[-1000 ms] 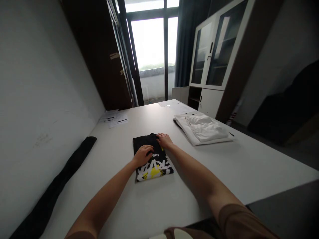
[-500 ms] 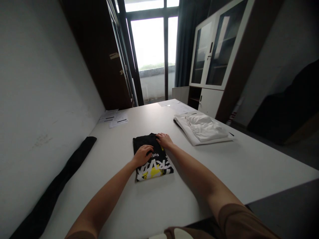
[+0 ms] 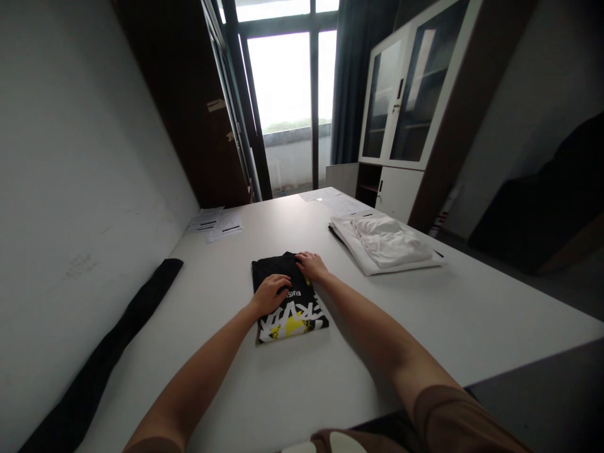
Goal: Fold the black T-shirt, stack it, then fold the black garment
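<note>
A black T-shirt (image 3: pixel 293 324) with white lettering and yellow print lies folded into a rectangle on the white table (image 3: pixel 226 396). My left hand (image 3: pixel 272 293) rests on its left middle part, the fingers stretched across the cloth and slightly bent. Over the far right corner of the shirt lies my right hand (image 3: pixel 311 265), palm down with its fingers out. Both hands touch the cloth without gripping it. Parts of the print are hidden under the hands.
To the right lies a stack of folded white cloth (image 3: pixel 389 244). Papers (image 3: pixel 224 224) lie at the far left and more sheets (image 3: pixel 340 202) at the far end. A long black cloth (image 3: pixel 117 340) runs along the left wall. A white cabinet (image 3: pixel 401 189) stands beyond the table.
</note>
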`<state>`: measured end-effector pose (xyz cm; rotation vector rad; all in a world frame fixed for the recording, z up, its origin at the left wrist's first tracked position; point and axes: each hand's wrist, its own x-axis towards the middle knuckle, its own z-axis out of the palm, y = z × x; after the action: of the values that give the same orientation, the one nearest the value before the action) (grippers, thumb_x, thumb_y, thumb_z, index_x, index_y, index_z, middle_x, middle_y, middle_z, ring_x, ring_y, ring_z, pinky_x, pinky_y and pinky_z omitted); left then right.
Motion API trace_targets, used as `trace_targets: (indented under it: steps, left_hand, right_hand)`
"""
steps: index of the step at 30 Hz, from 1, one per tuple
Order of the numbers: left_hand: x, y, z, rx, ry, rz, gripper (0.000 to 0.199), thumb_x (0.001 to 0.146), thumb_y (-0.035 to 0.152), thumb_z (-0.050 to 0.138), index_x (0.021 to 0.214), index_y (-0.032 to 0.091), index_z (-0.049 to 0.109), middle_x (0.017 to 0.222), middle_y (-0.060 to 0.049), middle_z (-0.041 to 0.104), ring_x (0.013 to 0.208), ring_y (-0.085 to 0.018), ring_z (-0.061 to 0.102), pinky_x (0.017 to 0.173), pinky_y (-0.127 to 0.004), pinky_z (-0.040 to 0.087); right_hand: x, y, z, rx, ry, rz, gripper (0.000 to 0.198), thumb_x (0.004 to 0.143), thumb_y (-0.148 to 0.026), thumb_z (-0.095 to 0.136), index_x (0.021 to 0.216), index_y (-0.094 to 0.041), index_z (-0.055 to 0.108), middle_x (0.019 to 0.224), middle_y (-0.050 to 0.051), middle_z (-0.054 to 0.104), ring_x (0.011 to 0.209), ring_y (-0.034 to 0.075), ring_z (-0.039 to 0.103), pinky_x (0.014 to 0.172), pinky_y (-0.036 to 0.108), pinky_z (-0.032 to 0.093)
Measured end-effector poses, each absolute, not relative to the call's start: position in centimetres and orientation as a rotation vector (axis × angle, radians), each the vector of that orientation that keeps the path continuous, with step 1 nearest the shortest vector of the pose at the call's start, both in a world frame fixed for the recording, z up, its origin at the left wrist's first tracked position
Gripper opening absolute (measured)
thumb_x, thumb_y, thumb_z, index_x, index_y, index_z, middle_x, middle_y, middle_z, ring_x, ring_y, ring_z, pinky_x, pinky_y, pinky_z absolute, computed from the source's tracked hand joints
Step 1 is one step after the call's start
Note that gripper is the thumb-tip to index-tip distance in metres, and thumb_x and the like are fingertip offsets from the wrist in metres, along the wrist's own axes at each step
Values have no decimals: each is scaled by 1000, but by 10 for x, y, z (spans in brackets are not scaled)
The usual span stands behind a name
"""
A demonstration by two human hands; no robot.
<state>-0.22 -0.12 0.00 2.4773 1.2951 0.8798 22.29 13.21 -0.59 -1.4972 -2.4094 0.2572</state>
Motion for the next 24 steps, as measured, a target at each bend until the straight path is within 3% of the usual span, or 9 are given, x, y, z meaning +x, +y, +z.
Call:
trace_targets:
  steps: [10, 15, 24]
  left_hand:
    - [-2, 0, -2, 2505, 1350, 813, 30, 104, 25, 63, 129, 25, 81, 147, -10, 76, 144, -31, 65, 132, -59, 46]
    - [-2, -3, -3, 2534, 1402, 588, 44, 110, 35, 60, 153, 29, 70, 168, -10, 62, 162, -34, 50, 138, -66, 33]
    - [8, -17, 8, 2615, 1352, 293, 55, 116, 47, 50, 169, 32, 55, 183, -12, 41, 172, -39, 34, 138, -76, 21]
  right_hand:
    - [223, 130, -3, -1491, -2404, 256, 45, 113, -38, 57, 157, -31, 68, 168, 9, 62, 158, 29, 52, 133, 51, 35]
    - [223, 130, -4, -1482, -2402, 239, 44, 114, -38, 57, 156, -31, 69, 166, 9, 64, 157, 29, 54, 133, 50, 36]
    - [226, 135, -2, -1463, -2391, 271, 41, 111, -30, 61, 151, -30, 73, 164, 6, 66, 152, 25, 60, 130, 43, 42]
